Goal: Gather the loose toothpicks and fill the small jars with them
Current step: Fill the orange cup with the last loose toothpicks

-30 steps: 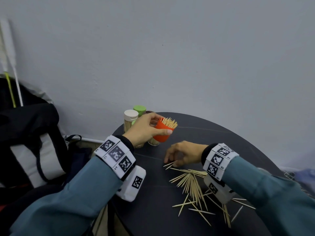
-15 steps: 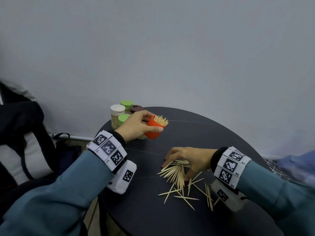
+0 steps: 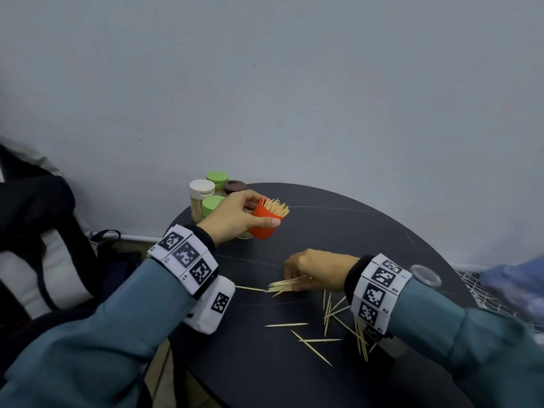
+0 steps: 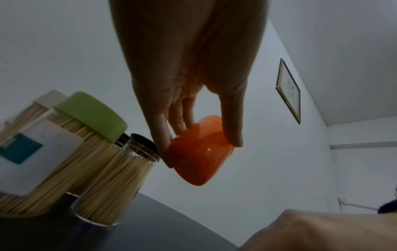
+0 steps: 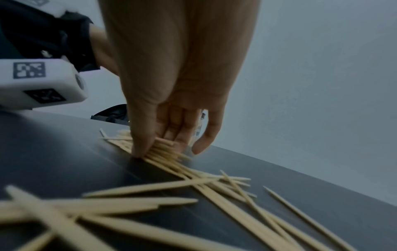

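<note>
My left hand (image 3: 235, 219) grips the orange jar (image 3: 265, 223), fingers curled round it, mouth tipped toward my right side, toothpicks already poking out. My right hand (image 3: 316, 269) sits nearer me than the jar, low on the surface (image 3: 338, 231), fingers and thumb closing on a bundle of toothpicks (image 3: 284, 285). The bundle's long axis runs roughly left to right, so I judge it needs turning end-on toward the jar mouth. More loose toothpicks (image 3: 326, 328) lie nearer me than the bundle.
</note>
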`<act>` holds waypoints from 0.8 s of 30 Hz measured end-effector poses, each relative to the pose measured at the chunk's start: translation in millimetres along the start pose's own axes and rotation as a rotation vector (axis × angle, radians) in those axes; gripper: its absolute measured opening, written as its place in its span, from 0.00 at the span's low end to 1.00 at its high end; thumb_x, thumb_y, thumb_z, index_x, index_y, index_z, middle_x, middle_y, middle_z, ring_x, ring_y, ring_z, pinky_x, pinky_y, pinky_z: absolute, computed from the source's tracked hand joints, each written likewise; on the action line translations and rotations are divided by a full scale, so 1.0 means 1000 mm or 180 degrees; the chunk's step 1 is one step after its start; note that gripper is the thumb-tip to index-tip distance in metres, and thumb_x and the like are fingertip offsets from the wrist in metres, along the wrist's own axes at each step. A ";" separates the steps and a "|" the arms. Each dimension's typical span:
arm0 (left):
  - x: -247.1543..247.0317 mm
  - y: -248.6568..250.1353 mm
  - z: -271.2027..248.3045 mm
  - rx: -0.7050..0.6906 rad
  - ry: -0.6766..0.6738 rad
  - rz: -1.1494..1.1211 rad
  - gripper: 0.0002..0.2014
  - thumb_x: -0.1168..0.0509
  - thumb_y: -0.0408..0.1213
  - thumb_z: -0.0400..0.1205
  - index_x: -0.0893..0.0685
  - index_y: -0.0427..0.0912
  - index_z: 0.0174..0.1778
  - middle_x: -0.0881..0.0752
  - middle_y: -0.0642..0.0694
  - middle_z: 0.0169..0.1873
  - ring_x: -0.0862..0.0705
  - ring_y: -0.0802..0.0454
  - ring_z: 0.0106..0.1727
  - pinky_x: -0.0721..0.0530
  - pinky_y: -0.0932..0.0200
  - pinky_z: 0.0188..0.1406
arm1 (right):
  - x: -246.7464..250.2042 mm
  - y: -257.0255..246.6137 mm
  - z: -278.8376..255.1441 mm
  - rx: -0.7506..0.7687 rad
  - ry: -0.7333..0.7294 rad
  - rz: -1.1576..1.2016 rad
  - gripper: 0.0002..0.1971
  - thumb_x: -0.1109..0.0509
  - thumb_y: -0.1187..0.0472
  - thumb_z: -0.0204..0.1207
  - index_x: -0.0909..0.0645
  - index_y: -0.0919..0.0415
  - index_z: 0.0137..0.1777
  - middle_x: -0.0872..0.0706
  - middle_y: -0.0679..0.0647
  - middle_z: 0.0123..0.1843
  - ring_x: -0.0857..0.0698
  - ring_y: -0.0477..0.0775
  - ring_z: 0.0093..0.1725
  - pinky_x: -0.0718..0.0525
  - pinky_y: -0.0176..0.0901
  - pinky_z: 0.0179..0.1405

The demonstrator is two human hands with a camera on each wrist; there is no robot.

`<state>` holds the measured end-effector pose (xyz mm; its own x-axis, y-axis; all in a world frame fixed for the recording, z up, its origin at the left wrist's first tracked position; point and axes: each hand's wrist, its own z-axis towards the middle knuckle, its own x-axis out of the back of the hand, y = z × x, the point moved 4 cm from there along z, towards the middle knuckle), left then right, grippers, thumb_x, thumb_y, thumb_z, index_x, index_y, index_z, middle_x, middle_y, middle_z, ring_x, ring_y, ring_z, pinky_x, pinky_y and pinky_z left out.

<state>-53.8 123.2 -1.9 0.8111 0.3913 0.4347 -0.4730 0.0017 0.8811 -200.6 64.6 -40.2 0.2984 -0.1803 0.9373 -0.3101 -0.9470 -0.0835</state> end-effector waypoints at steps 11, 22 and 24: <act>0.004 -0.002 -0.001 0.0020 0.0043 -0.0022 0.26 0.25 0.39 0.73 0.23 0.42 0.67 0.22 0.51 0.54 0.25 0.56 0.56 0.27 0.74 0.39 | 0.009 0.011 0.010 -0.0534 0.0099 -0.0262 0.11 0.33 0.62 0.79 0.19 0.64 0.59 0.17 0.62 0.57 0.18 0.62 0.57 0.21 0.48 0.54; 0.006 -0.005 -0.003 0.0061 -0.0042 -0.0022 0.27 0.25 0.40 0.73 0.24 0.43 0.68 0.22 0.51 0.57 0.25 0.56 0.59 0.25 0.61 0.55 | 0.031 0.040 -0.007 -0.0921 0.1112 0.0395 0.08 0.28 0.60 0.76 0.16 0.62 0.52 0.12 0.56 0.49 0.14 0.54 0.49 0.18 0.40 0.49; 0.005 -0.005 -0.002 0.0057 -0.0059 -0.0047 0.27 0.25 0.40 0.73 0.24 0.43 0.68 0.21 0.51 0.57 0.24 0.56 0.59 0.25 0.64 0.53 | 0.039 0.046 -0.013 -0.0858 0.1493 0.1158 0.03 0.27 0.63 0.75 0.17 0.60 0.46 0.11 0.56 0.44 0.12 0.47 0.42 0.15 0.35 0.45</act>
<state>-48.4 127.4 -4.3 0.8243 0.3742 0.4248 -0.4548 -0.0093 0.8906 -214.4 17.9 -3.5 -0.2753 -0.2839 0.9185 -0.5507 -0.7365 -0.3927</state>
